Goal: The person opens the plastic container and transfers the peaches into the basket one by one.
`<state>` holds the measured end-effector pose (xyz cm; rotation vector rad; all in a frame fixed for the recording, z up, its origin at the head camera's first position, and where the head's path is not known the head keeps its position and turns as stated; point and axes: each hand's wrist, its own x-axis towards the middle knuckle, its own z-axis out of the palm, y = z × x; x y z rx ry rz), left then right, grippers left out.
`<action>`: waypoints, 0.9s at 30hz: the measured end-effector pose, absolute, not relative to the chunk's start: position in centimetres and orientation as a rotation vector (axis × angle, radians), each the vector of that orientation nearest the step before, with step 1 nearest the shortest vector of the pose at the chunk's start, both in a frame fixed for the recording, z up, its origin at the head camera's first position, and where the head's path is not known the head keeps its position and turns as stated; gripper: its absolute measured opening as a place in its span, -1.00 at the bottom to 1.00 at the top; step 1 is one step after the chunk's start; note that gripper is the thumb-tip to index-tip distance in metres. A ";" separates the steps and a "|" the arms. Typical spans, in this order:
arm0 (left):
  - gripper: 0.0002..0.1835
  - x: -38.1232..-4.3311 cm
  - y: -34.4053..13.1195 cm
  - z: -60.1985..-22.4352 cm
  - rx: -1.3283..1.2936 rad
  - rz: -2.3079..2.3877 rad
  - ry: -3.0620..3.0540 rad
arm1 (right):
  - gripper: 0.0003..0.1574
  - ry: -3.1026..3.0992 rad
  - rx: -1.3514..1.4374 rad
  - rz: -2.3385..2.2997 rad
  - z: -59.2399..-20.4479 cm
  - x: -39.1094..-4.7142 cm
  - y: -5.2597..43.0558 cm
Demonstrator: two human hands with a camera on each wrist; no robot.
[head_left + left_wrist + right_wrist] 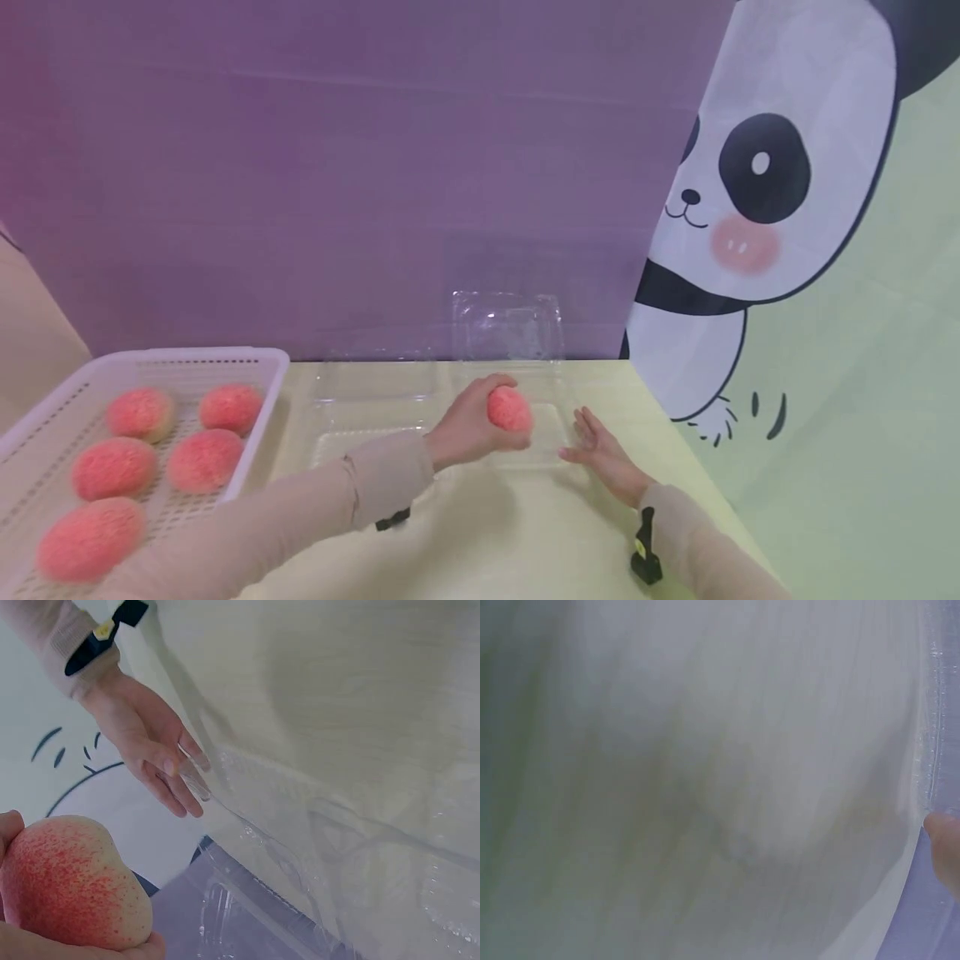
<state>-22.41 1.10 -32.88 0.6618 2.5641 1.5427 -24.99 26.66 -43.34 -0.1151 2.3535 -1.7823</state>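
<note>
My left hand (468, 423) grips a pink-red peach (512, 410) above the base of a clear plastic clamshell box (551, 454). The box's lid (506, 327) stands raised at the back. In the left wrist view the peach (71, 885) shows a pale, speckled side, with fingers curled around it. My right hand (606, 460) is at the right side of the box, its fingers fairly straight and thumb apart. From the left wrist view, that right hand (146, 739) is at the clear plastic edge; firm contact cannot be told. Only a fingertip (945, 847) shows in the right wrist view.
A white perforated basket (281, 367) at the left holds several peaches (116, 468). Between basket and hands lies another clear clamshell box (375, 383). Behind the pale table (465, 550) hangs a purple cloth (337, 183), and a panda-printed cloth (825, 350) hangs at the right.
</note>
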 end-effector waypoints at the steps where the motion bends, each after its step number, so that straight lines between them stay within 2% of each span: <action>1: -0.23 -21.9 0.6 -32.6 0.665 1.539 2.560 | 0.18 2.349 -0.122 -1.782 -43.3 -25.0 26.7; 13: -0.22 -17.6 -6.0 -31.4 0.556 1.533 2.599 | 0.21 2.373 -0.125 -1.760 -43.6 -25.4 27.1; 21: -0.20 -15.4 -11.4 -32.3 0.381 1.517 2.663 | 0.17 2.384 -0.125 -1.749 -43.7 -25.8 27.0; 27: -0.16 -14.3 -14.9 -32.5 0.359 1.437 2.749 | 0.19 2.379 -0.136 -1.737 -43.6 -26.0 27.5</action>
